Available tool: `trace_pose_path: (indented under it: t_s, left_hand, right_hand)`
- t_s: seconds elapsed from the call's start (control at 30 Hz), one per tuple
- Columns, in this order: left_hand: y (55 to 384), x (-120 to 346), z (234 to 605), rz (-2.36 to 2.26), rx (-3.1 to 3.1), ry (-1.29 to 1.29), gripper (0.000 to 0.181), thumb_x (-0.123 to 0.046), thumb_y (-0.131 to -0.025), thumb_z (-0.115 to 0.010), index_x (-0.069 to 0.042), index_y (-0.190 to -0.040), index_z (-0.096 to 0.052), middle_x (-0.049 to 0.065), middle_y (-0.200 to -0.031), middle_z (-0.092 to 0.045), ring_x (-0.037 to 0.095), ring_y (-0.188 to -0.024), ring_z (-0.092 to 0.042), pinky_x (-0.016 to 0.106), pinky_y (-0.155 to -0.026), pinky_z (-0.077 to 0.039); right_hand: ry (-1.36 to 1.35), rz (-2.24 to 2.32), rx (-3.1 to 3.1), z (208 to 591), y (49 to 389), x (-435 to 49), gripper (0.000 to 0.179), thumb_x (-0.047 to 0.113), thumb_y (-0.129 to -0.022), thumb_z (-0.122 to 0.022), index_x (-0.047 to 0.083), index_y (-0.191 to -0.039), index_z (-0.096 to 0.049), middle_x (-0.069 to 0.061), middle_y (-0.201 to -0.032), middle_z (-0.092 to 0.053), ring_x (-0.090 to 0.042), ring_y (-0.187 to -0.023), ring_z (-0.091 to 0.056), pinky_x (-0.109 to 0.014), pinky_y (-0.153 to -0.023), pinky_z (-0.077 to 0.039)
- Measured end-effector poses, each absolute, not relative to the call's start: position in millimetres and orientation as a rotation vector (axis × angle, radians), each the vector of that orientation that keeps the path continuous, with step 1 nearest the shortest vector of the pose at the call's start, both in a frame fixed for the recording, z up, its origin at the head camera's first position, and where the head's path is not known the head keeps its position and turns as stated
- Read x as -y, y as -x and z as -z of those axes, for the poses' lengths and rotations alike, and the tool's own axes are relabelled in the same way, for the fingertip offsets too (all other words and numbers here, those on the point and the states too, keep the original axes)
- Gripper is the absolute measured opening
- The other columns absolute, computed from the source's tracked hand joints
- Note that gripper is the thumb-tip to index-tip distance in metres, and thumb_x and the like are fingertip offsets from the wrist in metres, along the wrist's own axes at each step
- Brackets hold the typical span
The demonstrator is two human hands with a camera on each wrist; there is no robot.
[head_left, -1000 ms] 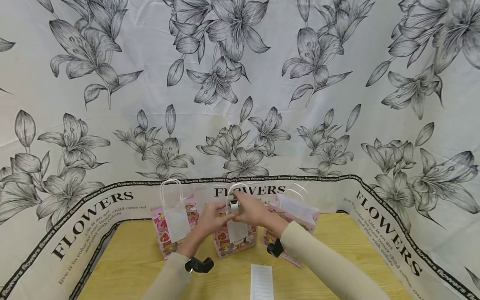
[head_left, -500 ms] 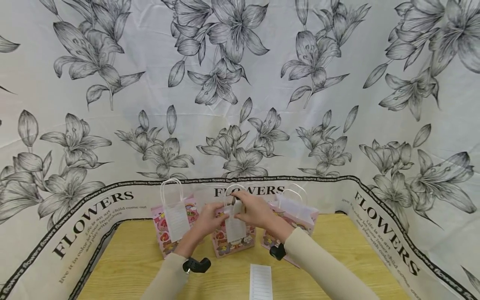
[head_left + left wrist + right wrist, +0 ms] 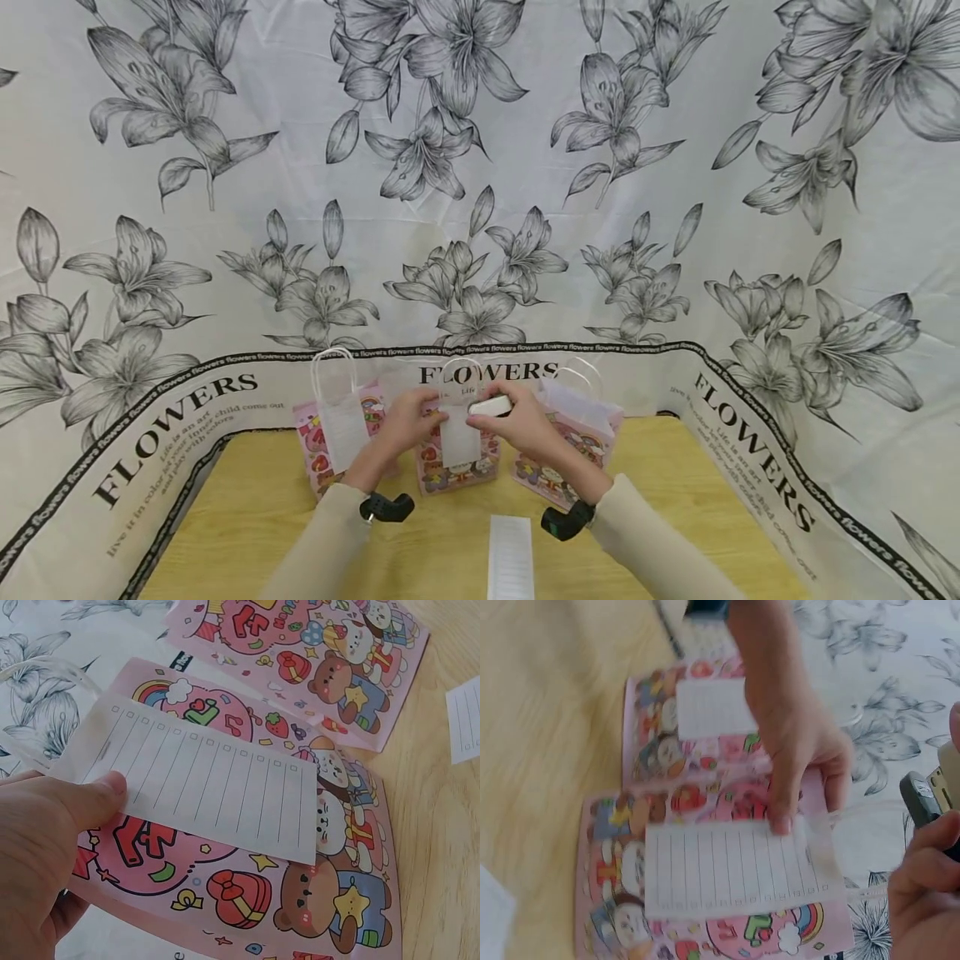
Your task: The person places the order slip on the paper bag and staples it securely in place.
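My left hand (image 3: 408, 421) pinches the top of the middle pink gift bag (image 3: 247, 900), its thumb lying on a lined checklist sheet (image 3: 217, 780) on the bag's front. A short dark mark, seemingly a staple, shows on the sheet near the thumb. Just right of the bag's top, my right hand (image 3: 519, 423) grips a small pale stapler (image 3: 491, 407). In the right wrist view the stapler's grey end (image 3: 922, 796) is apart from the sheet. The bag, printed with cartoon animals, stands upright with white handles.
Another pink bag (image 3: 311, 454) with a similar sheet (image 3: 345, 437) stands left. A third bag (image 3: 600, 425) stands right, turned at an angle. One loose lined sheet (image 3: 512, 558) lies on the wooden table (image 3: 247, 500) near the front. Flowered cloth (image 3: 465, 208) hangs behind.
The stapler has come away from the middle bag's top, moving right in my right hand and turning sideways. The left hand stays at the bag's top edge. The head view has shifted slightly.
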State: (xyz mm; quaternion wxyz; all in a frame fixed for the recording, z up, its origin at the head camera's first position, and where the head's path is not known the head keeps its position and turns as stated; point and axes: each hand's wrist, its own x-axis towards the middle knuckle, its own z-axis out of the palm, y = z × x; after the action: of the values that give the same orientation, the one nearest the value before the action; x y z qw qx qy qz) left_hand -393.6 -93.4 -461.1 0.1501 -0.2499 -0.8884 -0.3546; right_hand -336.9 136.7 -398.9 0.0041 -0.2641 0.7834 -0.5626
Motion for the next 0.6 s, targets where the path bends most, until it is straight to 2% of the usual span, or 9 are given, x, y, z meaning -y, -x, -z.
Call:
trace_pose_path:
  t_s: [0.03,0.13,0.2,0.27,0.3,0.4,0.47,0.53,0.6]
  left_hand:
    - [394,94,460,1.015,2.563,0.705,0.025,-0.016,-0.087,-0.075,-0.004,-0.108,-0.070,0.010,-0.106,-0.068,0.018,-0.081,-0.063,0.037,-0.072,-0.052]
    - [397,96,458,1.017,2.567,0.709,0.018,-0.017,-0.087,-0.075,-0.007,-0.101,-0.070,0.007,-0.098,-0.067,0.015,-0.072,-0.061,0.035,-0.068,-0.051]
    - [398,97,457,1.030,2.568,0.724,0.010,-0.017,-0.088,-0.075,-0.011,-0.090,-0.066,0.003,-0.085,-0.063,0.011,-0.058,-0.054,0.031,-0.058,-0.046]
    - [398,98,457,1.021,2.560,0.737,0.017,-0.017,-0.088,-0.075,-0.015,-0.081,-0.060,-0.002,-0.075,-0.056,0.006,-0.047,-0.039,0.028,-0.051,-0.036]
    - [398,98,458,1.018,2.560,0.731,0.018,-0.017,-0.088,-0.075,-0.015,-0.080,-0.059,-0.001,-0.074,-0.055,0.006,-0.047,-0.038,0.027,-0.050,-0.035]
    - [396,97,460,0.998,2.554,0.668,0.013,-0.020,-0.086,-0.076,-0.012,-0.091,-0.067,0.002,-0.086,-0.064,0.004,-0.048,-0.044,0.027,-0.052,-0.039]
    - [394,97,462,1.005,2.532,0.618,0.022,-0.020,-0.086,-0.077,-0.008,-0.103,-0.070,0.006,-0.099,-0.069,0.005,-0.048,-0.049,0.027,-0.052,-0.043]
    - [392,96,465,1.006,2.498,0.574,0.031,-0.020,-0.086,-0.077,-0.005,-0.112,-0.070,0.010,-0.109,-0.069,0.006,-0.055,-0.055,0.029,-0.057,-0.047]
    - [391,96,468,1.007,2.461,0.556,0.033,-0.018,-0.086,-0.077,-0.002,-0.115,-0.070,0.013,-0.112,-0.068,0.009,-0.063,-0.058,0.032,-0.061,-0.049]
  right_hand:
    - [0.767,1.809,-2.358,398,333,-138,0.036,0.018,-0.085,-0.077,0.002,-0.108,-0.055,-0.019,-0.108,-0.053,-0.027,-0.078,-0.060,-0.033,-0.061,-0.053]
    - [0.695,1.806,-2.191,398,326,-143,0.038,0.011,-0.087,-0.075,-0.001,-0.114,-0.051,-0.020,-0.109,-0.050,-0.023,-0.077,-0.054,-0.030,-0.058,-0.047]
    - [0.744,1.743,-2.168,401,321,-147,0.035,0.009,-0.088,-0.073,-0.001,-0.115,-0.053,-0.019,-0.104,-0.052,-0.019,-0.072,-0.049,-0.029,-0.054,-0.042]
    - [0.809,1.654,-2.223,405,316,-151,0.031,0.011,-0.088,-0.073,0.002,-0.114,-0.058,-0.016,-0.100,-0.054,-0.018,-0.069,-0.050,-0.030,-0.053,-0.044]
    - [0.840,1.608,-2.278,407,313,-152,0.027,0.013,-0.089,-0.073,0.004,-0.111,-0.061,-0.013,-0.098,-0.056,-0.018,-0.068,-0.052,-0.030,-0.052,-0.044]
    - [0.891,1.481,-2.473,416,303,-156,0.026,0.023,-0.087,-0.076,0.010,-0.109,-0.069,-0.005,-0.097,-0.061,-0.016,-0.071,-0.058,-0.030,-0.056,-0.049]
    - [0.913,1.398,-2.597,423,298,-160,0.029,0.029,-0.084,-0.078,0.014,-0.109,-0.072,0.001,-0.097,-0.064,-0.013,-0.074,-0.060,-0.029,-0.059,-0.050]
    - [0.943,1.309,-2.722,431,293,-165,0.028,0.033,-0.082,-0.079,0.017,-0.104,-0.073,0.006,-0.093,-0.065,-0.011,-0.074,-0.060,-0.028,-0.061,-0.050]
    - [0.981,1.235,-2.813,441,290,-172,0.023,0.035,-0.082,-0.079,0.018,-0.097,-0.074,0.008,-0.087,-0.065,-0.009,-0.072,-0.058,-0.027,-0.060,-0.049]
